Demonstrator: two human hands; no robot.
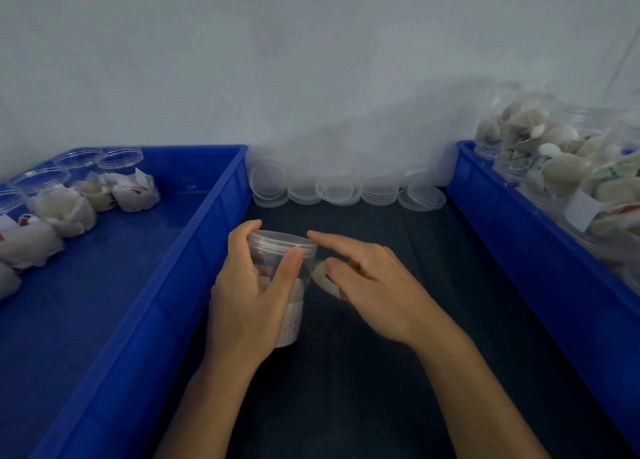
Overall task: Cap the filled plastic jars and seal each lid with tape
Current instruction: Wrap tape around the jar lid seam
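A clear plastic jar (289, 250) filled with pale packets, with a clear lid on top, stands on the dark table between two blue trays. My left hand (249, 295) grips its side, thumb across the front and fingers behind the lid. My right hand (374, 285) is just right of the jar. Its index finger stretches to the lid's edge while thumb and other fingers hold a small roll of clear tape (325, 280). The roll is mostly hidden by the hand.
Stacks of clear lids (346, 190) line the wall behind the jar. The left blue tray (194, 236) holds several open filled jars (69, 202). The right blue tray (519, 236) carries filled jars (561, 167) lying stacked.
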